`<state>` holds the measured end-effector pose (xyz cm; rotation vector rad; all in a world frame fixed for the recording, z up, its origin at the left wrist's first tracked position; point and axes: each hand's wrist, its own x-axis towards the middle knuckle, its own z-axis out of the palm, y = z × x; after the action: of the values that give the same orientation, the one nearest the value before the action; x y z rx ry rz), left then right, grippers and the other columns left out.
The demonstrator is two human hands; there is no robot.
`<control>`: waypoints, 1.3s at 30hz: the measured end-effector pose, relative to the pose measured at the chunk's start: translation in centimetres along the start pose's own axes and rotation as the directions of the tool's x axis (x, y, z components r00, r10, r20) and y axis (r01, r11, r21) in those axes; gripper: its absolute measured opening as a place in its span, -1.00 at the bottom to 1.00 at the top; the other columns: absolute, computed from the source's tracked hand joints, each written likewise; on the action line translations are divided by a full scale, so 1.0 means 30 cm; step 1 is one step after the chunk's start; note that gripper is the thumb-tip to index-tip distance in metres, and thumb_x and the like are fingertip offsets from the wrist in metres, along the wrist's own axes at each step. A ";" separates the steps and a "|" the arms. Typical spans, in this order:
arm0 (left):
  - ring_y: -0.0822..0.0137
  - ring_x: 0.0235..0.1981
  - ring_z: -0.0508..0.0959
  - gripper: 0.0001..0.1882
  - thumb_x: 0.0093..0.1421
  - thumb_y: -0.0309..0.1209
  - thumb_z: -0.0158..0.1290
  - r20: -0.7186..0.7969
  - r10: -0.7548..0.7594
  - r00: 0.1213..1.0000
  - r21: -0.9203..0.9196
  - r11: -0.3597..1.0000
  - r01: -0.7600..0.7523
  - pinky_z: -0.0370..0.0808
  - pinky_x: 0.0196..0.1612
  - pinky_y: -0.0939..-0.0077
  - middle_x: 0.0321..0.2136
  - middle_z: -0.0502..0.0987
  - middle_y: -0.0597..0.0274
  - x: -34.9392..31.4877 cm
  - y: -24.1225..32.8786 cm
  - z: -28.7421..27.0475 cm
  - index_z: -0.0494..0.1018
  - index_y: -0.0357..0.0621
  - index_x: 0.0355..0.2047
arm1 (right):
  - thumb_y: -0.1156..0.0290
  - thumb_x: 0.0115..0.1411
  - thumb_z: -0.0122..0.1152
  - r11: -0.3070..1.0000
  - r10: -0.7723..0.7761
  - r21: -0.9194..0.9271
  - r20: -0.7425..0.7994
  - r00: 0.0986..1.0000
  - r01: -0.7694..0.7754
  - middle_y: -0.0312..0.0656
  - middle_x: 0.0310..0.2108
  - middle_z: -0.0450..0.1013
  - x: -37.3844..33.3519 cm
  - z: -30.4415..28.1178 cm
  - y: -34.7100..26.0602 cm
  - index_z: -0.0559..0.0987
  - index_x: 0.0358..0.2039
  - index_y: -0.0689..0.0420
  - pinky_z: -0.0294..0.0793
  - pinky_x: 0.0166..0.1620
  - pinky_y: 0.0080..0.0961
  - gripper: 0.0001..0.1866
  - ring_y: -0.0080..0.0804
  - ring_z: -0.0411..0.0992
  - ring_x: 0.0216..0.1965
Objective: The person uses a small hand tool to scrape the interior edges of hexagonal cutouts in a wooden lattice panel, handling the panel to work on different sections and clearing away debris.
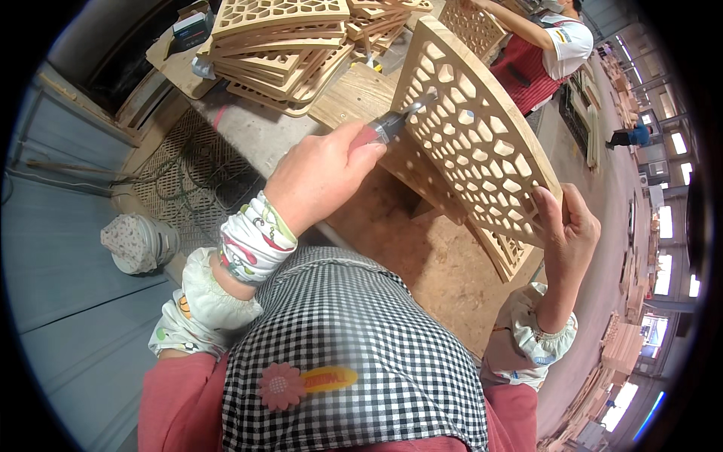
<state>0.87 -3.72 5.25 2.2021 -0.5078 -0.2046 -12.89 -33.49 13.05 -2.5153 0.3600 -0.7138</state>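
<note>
A curved wooden panel (520, 117) cut through with many-sided holes stands tilted in front of me. My right hand (568, 226) grips its lower right edge, thumb on the holed face. In my left hand (324, 177) is a hand tool (382, 129) with a red and dark handle and a shiny metal tip. The tip is at the panel's holes near its left side; its exact shape is blurred. Beneath the held panel, part of another holed panel (503, 252) shows.
A stack of similar holed panels (279, 53) stands on the worktable (256, 132) at the far left, beside a small box (192, 30). A plain wooden board (354, 94) lies near it. Across the table, a person in a red apron (520, 79) handles another panel. A white bucket (139, 242) stands at left.
</note>
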 end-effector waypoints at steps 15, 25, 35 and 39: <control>0.15 -0.38 0.73 -0.54 0.38 -0.34 0.16 0.070 0.169 0.983 -0.129 0.979 -0.160 0.60 -0.24 0.35 -0.37 0.66 -0.05 -0.222 0.079 -0.058 0.48 -0.32 0.21 | 0.12 0.31 0.47 0.977 -0.066 -0.205 -0.037 0.997 0.057 -0.22 -0.67 0.21 0.007 0.038 -0.137 0.39 -0.53 0.24 0.20 -0.50 -0.45 -0.46 -0.51 0.14 -0.59; -0.07 -0.33 0.72 -0.52 0.38 -0.30 0.18 -0.012 0.206 0.978 -0.028 0.978 -0.206 0.61 -0.23 0.27 -0.32 0.66 -0.12 -0.175 0.132 -0.054 0.48 -0.29 0.21 | 0.02 0.25 0.50 0.961 -0.121 -0.256 -0.034 0.992 0.108 -0.15 -0.67 0.21 -0.018 0.053 -0.177 0.34 -0.57 0.19 0.22 -0.50 -0.29 -0.39 -0.24 0.15 -0.63; -0.14 -0.33 0.71 -0.53 0.38 -0.26 0.18 0.004 0.179 0.984 -0.014 0.984 -0.179 0.61 -0.25 0.19 -0.32 0.65 -0.17 -0.175 0.158 -0.041 0.49 -0.23 0.20 | 0.03 0.24 0.51 0.957 -0.134 -0.265 -0.029 0.991 0.121 -0.15 -0.66 0.22 -0.029 0.047 -0.188 0.36 -0.57 0.19 0.25 -0.49 -0.29 -0.41 -0.22 0.18 -0.63; -0.18 -0.34 0.69 -0.54 0.37 -0.25 0.18 0.019 0.161 0.987 -0.017 0.987 -0.161 0.61 -0.27 0.16 -0.31 0.65 -0.16 -0.173 0.163 -0.039 0.49 -0.21 0.19 | 0.02 0.25 0.50 0.963 -0.120 -0.247 -0.032 0.992 0.108 -0.13 -0.65 0.23 -0.035 0.049 -0.205 0.35 -0.56 0.20 0.26 -0.48 -0.27 -0.40 -0.19 0.19 -0.62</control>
<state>-4.87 -3.43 9.64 2.1336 -0.6899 -0.1448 -12.25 -27.35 14.76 -2.7746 0.3396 -0.8178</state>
